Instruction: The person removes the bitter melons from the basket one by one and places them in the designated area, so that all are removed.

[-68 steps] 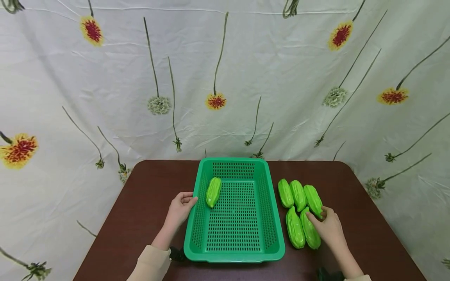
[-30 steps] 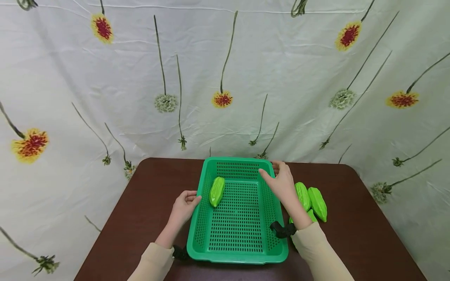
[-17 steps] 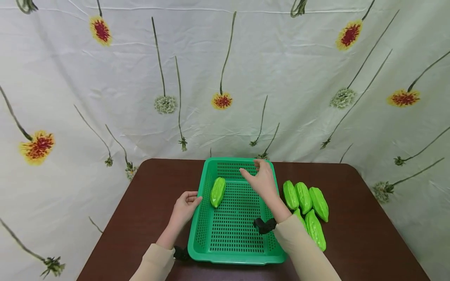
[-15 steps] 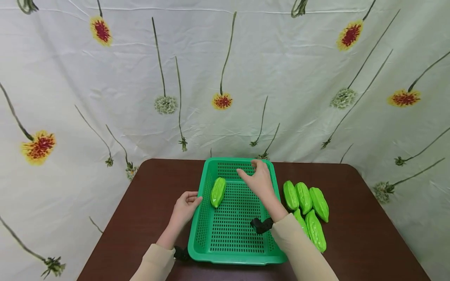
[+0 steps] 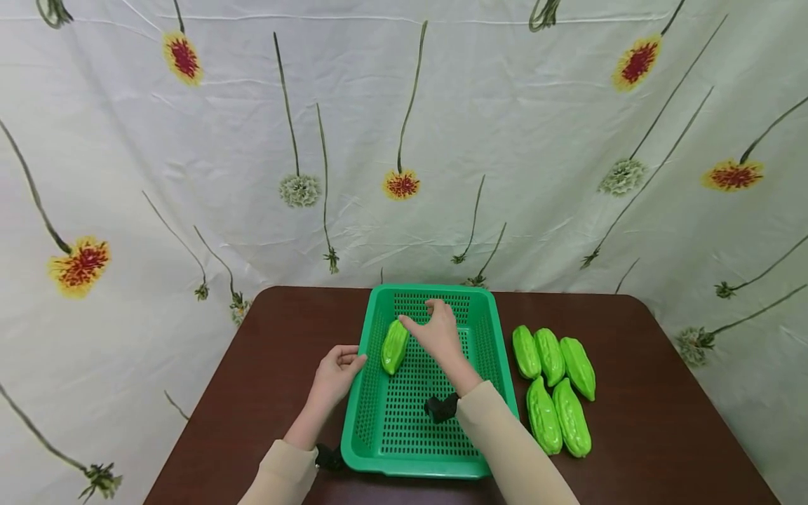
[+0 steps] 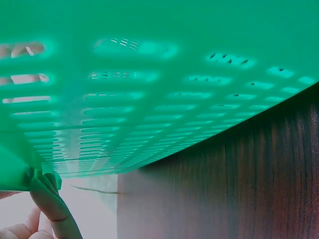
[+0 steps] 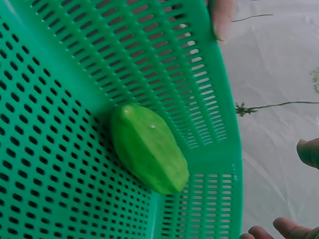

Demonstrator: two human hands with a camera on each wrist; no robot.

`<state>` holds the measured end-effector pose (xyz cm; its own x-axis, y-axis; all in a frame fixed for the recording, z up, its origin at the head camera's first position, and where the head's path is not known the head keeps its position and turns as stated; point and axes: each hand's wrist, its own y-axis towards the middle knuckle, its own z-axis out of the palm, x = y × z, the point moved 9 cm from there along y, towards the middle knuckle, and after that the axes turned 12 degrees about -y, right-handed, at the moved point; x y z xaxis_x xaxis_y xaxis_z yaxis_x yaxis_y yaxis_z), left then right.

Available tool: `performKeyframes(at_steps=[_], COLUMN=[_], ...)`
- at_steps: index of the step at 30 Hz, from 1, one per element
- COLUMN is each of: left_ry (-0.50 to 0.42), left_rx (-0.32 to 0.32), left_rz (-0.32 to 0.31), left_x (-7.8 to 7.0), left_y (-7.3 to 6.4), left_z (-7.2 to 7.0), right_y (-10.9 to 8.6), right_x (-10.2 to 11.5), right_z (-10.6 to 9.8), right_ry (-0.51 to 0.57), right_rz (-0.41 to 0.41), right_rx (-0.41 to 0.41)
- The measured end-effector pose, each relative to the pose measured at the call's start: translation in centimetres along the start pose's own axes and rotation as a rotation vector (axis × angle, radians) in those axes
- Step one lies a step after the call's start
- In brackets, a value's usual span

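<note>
My left hand [image 5: 334, 372] pinches the left rim of a green plastic basket [image 5: 416, 468]; the left wrist view shows its fingers [image 6: 55, 206] at the rim from outside. One bright green bitter melon [image 5: 394, 348] lies inside, along the basket's left wall. My right hand [image 5: 440, 334] hovers over the basket, just right of the melon's far end, with thumb and fingers spread apart and nothing between them. In the right wrist view the bitter melon [image 7: 149, 149] rests on the slotted floor, and the right thumb [image 7: 310, 152] stays apart from it.
Several more bitter melons [image 5: 552, 358] lie in two rows on the dark brown table [image 5: 656, 421], right of the basket. A white cloth [image 5: 353, 140] with printed flowers hangs behind the table. Black bands [image 5: 442, 408] sit at the wrists.
My right hand has moved from the melons on the right, over the basket's far right corner, then left towards the melon inside. The left hand keeps its hold on the rim.
</note>
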<state>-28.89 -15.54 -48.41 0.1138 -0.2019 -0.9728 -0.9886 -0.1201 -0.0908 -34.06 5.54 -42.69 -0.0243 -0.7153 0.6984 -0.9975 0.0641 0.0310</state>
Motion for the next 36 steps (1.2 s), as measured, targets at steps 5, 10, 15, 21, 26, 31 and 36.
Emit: performKeyframes(at_steps=[5, 10, 15, 21, 26, 31, 36], left_ry=[-0.003, -0.003, -0.008, -0.012, -0.019, -0.011, -0.011], left_rx=[-0.001, 0.009, 0.011, 0.011, 0.013, 0.003, -0.001], left_rz=[0.0, -0.012, 0.001, 0.002, 0.004, 0.009, 0.017], left_x=[0.1, 0.4, 0.3, 0.1, 0.0, 0.1, 0.1], left_y=[0.3, 0.2, 0.1, 0.0, -0.2, -0.3, -0.4], left_z=[0.1, 0.1, 0.1, 0.1, 0.2, 0.1, 0.2], right_y=[-0.1, -0.2, -0.2, -0.3, -0.5, -0.7, -0.7], right_x=[-0.3, -0.8, -1.2, -1.7, -2.1, -2.4, -2.7], right_z=[1.9, 3.6, 4.6, 5.5, 6.3, 7.1, 7.8], right_ry=[0.008, -0.006, -0.023, -0.039, -0.05, -0.039, -0.036], right_rz=[0.032, 0.062, 0.07, 0.083, 0.108, 0.126, 0.134], right_rx=[0.028, 0.048, 0.044, 0.046, 0.047, 0.067, 0.09])
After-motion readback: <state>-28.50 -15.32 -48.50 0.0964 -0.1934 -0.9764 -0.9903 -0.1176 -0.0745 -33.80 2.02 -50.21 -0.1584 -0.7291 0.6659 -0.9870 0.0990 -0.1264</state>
